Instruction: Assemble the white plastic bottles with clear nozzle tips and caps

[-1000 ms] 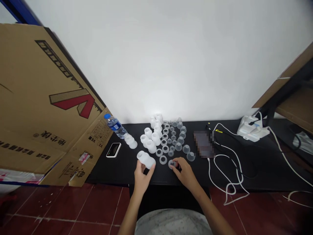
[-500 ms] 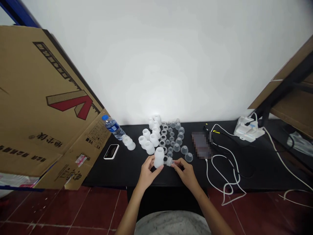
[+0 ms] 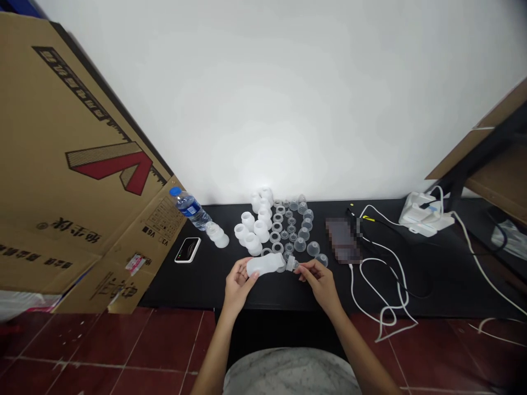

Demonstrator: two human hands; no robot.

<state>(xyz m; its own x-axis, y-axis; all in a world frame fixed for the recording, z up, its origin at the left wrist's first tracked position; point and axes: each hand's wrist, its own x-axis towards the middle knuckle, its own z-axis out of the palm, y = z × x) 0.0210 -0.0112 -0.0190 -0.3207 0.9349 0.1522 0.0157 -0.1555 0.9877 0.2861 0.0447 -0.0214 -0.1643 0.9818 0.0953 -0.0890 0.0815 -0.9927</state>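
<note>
My left hand is closed around a milky white baby bottle, tilted on its side with its neck pointing right. Just right of that neck, my right hand pinches a small clear bottle nipple with a collar; a narrow gap separates the two. Behind my hands stand several white bottles in a cluster. Clear rings, small nipples and domed caps lie in rows to their right. At the left, an assembled white bottle lies or leans near the water bottle.
A water bottle with a blue cap and a white phone-like device are at the left, beside a large cardboard box. To the right lie a blurred dark device, tangled white cables and a white power strip.
The bottle in my left hand has tipped from upright onto its side, neck toward the right. My right hand has shifted slightly right and up with the nipple. The view has moved slightly.
</note>
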